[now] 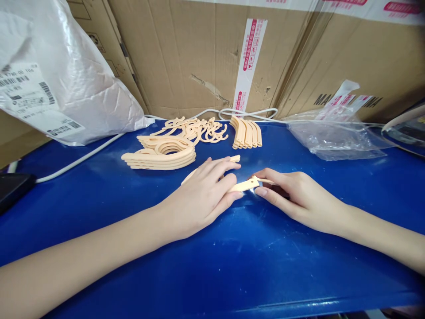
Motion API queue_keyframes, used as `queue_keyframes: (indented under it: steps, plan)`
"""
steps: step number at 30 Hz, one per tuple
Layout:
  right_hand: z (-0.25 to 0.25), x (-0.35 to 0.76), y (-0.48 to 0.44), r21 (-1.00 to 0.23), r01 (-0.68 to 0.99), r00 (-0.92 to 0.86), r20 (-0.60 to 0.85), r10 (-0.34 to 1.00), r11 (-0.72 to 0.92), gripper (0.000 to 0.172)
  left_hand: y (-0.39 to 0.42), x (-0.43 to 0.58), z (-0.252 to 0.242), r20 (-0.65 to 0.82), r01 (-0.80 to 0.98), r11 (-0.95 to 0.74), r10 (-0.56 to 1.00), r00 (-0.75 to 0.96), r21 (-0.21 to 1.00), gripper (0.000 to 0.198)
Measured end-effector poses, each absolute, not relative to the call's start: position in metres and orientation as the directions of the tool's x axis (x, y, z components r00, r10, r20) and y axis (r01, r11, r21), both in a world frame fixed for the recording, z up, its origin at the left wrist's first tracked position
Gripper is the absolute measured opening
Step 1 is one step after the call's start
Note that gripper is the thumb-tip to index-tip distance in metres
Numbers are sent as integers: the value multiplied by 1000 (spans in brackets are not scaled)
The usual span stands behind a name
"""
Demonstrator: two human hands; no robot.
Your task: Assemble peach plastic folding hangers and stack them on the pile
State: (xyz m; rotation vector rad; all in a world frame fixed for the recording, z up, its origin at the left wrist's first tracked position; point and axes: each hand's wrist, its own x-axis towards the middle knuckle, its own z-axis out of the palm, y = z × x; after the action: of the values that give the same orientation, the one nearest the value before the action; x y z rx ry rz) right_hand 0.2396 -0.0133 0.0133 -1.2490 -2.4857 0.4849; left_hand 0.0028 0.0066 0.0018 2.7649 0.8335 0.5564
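My left hand (202,195) is closed over a cream plastic hanger piece (244,185), and most of the piece is hidden beneath the palm. One flat end with a small hole sticks out past the thumb. Against that end, my right hand (300,197) pinches a thin cream piece (265,180), perhaps a hanger hook; its far part is covered by the fingers. Beyond the left hand lie a stack of curved hanger bodies (159,161), a loose heap of hanger hooks (207,130) and a row of short curved hanger arms (245,132).
Cardboard boxes (186,53) stand along the back of the blue table (232,274). A white plastic parcel (79,75) leans at the left, near a black object (15,188). A white cable (79,160) runs behind the parts. Crumpled clear plastic (335,137) lies at the right.
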Motion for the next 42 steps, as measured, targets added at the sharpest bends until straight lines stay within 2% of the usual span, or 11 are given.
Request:
queue_keyframes:
  steps: [3,9,18,23,30,42]
  plan:
    - [13,239,-13,-429,705,-567,138,812,565,29,7,3,1,290,490,-834,549,784,254,27]
    - [13,238,-12,-399,706,-580,147,801,585,30,6,3,0,298,481,-838,542,785,257,28]
    - [9,239,-13,-276,715,-622,167,765,642,37,6,4,-1,309,455,-836,540,783,306,26]
    - [5,239,-12,-140,719,-652,200,731,680,40,6,3,-2,303,452,-832,542,783,322,26]
    - [0,238,-12,-23,731,-656,252,711,682,40,6,3,-5,310,449,-828,547,778,337,26]
    - [1,238,-12,89,724,-680,259,686,684,43,7,3,-5,279,467,-829,548,789,308,25]
